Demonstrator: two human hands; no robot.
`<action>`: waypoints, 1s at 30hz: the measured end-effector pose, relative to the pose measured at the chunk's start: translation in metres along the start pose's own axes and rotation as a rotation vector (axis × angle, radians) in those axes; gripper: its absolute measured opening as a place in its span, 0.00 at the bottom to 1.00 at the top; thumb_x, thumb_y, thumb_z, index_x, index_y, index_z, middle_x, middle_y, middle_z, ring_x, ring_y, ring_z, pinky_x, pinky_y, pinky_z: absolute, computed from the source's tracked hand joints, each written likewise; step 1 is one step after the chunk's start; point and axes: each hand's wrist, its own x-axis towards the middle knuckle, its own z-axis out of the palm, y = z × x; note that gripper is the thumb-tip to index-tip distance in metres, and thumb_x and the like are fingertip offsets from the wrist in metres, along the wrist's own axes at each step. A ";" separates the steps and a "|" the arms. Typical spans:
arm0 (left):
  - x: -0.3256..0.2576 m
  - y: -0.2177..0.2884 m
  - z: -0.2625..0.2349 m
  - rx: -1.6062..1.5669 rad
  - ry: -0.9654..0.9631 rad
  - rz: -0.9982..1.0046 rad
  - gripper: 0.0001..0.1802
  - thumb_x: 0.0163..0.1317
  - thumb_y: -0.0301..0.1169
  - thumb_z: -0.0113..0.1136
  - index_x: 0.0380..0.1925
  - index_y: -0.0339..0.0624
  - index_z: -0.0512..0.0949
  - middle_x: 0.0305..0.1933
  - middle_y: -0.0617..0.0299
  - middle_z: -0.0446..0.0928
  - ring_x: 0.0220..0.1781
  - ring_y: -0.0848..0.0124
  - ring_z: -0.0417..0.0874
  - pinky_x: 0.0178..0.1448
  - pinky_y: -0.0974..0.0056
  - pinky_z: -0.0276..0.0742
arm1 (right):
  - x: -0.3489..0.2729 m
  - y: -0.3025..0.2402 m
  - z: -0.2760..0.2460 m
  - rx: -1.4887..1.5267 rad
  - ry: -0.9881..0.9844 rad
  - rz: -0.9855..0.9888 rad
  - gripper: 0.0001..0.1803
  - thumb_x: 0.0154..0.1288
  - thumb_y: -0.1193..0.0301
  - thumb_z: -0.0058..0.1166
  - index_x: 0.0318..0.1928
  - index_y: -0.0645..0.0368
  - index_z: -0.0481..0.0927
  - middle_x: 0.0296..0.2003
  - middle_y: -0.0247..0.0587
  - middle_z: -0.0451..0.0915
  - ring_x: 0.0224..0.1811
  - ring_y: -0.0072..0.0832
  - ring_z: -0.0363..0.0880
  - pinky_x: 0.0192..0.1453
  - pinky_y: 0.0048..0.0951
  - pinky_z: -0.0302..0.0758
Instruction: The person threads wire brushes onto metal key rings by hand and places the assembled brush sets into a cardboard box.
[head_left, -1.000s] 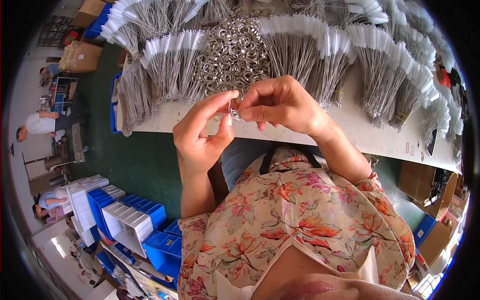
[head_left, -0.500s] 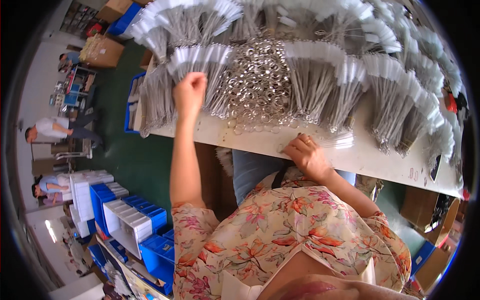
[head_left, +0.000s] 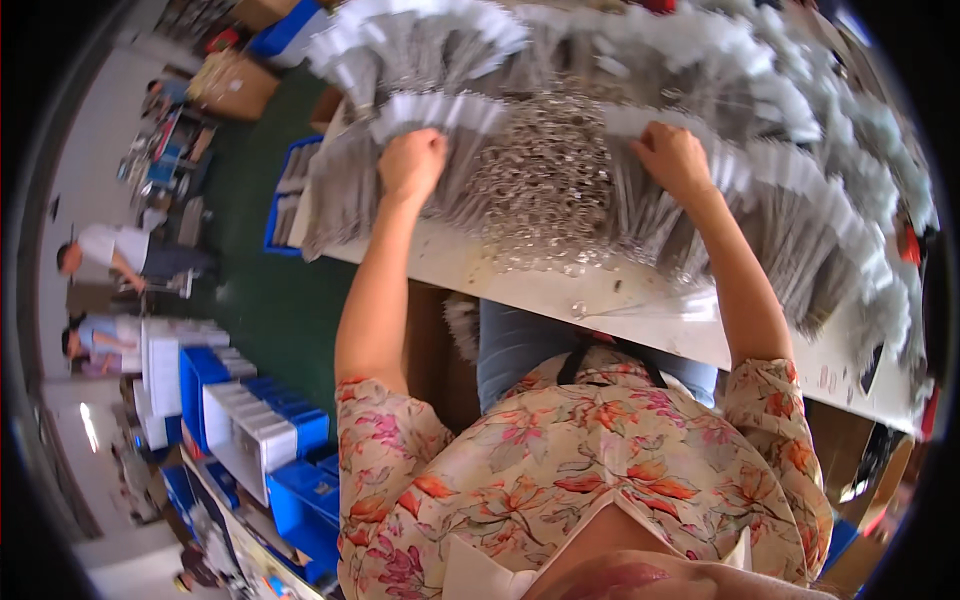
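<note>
Wire brushes with white bristle heads and thin looped stems lie in bundles across the worktable. My left hand (head_left: 412,165) is closed at the heads of the left near brush bundle (head_left: 460,112); its fingertips and anything in them are hidden. To the right, my right hand (head_left: 672,158) has curled fingers at the heads of another brush bundle (head_left: 625,122). Whatever it pinches cannot be made out. Between the hands spreads a heap of shiny metal rings (head_left: 540,170). A few loose brushes (head_left: 680,305) rest by the near table edge, with a ring (head_left: 578,310) at their left.
More brush bundles (head_left: 415,45) fill the back and right of the white table (head_left: 450,250). Left of it stands a blue bin (head_left: 275,220). Blue and white crates (head_left: 250,430) are stacked at the lower left. A person (head_left: 120,250) stands farther off at left.
My right hand has gone from the near table edge, beside the loose brushes, up to the right-hand bundle. My left hand stays at the left bundle. The whole view has shifted slightly.
</note>
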 end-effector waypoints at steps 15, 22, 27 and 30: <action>-0.010 -0.195 0.009 -0.029 -0.199 -0.194 0.15 0.52 0.40 0.58 0.30 0.39 0.81 0.31 0.48 0.79 0.35 0.55 0.81 0.40 0.56 0.74 | -0.012 -0.016 -0.021 1.183 0.508 0.177 0.06 0.65 0.72 0.46 0.38 0.61 0.70 0.28 0.40 0.80 0.30 0.27 0.80 0.36 0.28 0.77; -0.005 -0.272 0.019 -0.279 -0.153 -0.304 0.13 0.54 0.33 0.58 0.20 0.33 0.76 0.15 0.59 0.72 0.18 0.70 0.68 0.23 0.62 0.62 | -0.101 0.068 -0.123 0.525 0.791 0.353 0.08 0.60 0.66 0.52 0.36 0.56 0.75 0.20 0.35 0.70 0.22 0.22 0.67 0.27 0.26 0.67; 0.015 -0.209 0.008 -0.415 -0.337 -0.563 0.07 0.51 0.30 0.56 0.22 0.37 0.75 0.19 0.61 0.74 0.14 0.72 0.68 0.13 0.66 0.56 | -0.150 0.136 -0.122 0.067 0.669 0.510 0.12 0.54 0.60 0.56 0.31 0.56 0.79 0.24 0.40 0.76 0.27 0.35 0.75 0.34 0.34 0.71; 0.020 -0.194 -0.004 -0.357 -0.376 -0.599 0.06 0.48 0.28 0.56 0.18 0.36 0.73 0.19 0.58 0.76 0.10 0.73 0.65 0.10 0.65 0.53 | -0.147 0.145 -0.114 -0.063 0.517 0.526 0.15 0.50 0.56 0.59 0.32 0.53 0.82 0.30 0.46 0.79 0.34 0.40 0.78 0.40 0.38 0.73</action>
